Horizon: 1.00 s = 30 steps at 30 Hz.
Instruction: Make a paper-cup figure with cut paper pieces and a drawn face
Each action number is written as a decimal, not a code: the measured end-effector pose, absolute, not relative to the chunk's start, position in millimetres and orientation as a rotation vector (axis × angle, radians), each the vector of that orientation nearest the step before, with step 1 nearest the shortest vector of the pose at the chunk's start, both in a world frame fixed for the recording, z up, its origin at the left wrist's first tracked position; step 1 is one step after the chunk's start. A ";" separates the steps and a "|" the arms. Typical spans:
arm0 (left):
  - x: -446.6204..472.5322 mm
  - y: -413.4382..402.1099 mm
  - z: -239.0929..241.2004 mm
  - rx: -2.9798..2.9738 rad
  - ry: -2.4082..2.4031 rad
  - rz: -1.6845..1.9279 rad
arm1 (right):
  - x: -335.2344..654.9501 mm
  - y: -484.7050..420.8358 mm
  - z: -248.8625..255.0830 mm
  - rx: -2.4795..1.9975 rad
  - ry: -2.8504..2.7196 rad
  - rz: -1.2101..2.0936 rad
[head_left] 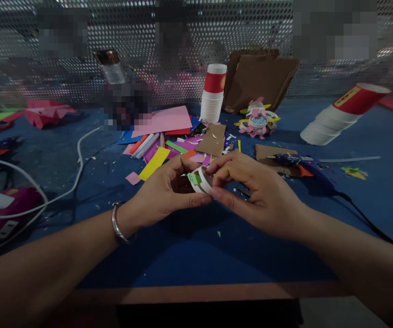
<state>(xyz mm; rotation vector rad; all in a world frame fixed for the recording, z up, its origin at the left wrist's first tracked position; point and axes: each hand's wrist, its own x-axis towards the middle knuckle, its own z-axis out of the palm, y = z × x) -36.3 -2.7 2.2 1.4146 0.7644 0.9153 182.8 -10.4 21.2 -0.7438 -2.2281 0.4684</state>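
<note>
Left hand (165, 190) and right hand (255, 192) hold a white ring (204, 181), apparently paper.

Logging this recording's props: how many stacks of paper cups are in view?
2: the left stack stands by the left edge of the brown cardboard; the right stack is beyond the glue gun.

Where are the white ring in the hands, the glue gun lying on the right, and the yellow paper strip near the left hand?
White ring (204, 180): head view, on its white band.
Glue gun (320, 176): head view, on its dark handle.
Yellow paper strip (154, 164): head view, on its middle.
</note>
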 end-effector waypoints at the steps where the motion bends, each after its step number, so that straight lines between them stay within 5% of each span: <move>1: -36.3 -2.9 2.0 1.405 0.758 0.914 | 182.9 -10.3 21.1 -0.741 -2.228 0.459; 30: -32.2 -6.4 2.7 1.360 0.727 0.906 | 184.9 -11.5 28.4 -0.746 -2.283 0.441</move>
